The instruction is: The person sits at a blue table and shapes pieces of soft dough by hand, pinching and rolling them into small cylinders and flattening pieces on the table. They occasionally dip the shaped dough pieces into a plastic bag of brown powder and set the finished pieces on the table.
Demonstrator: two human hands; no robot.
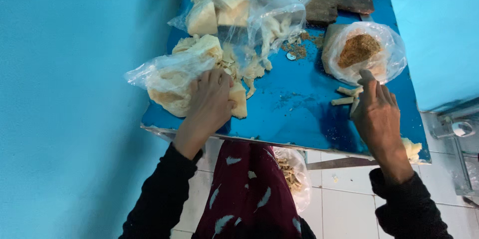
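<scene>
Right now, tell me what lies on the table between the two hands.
Head view: bare blue table between left hand and right hand, only specks; pale strips sit by the right fingers.

It looked like a small home kitchen corner. A blue table [299, 114] stood against bright blue walls [75, 94]. On the table lay bags of pale food [219, 6] and a wooden board [329, 4]. Below it were white floor tiles [344, 204].

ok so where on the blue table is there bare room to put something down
Bare blue table between the left hand and right hand, along the near edge. Crowded at the far left, around the plastic bags of pale chunks.
</scene>
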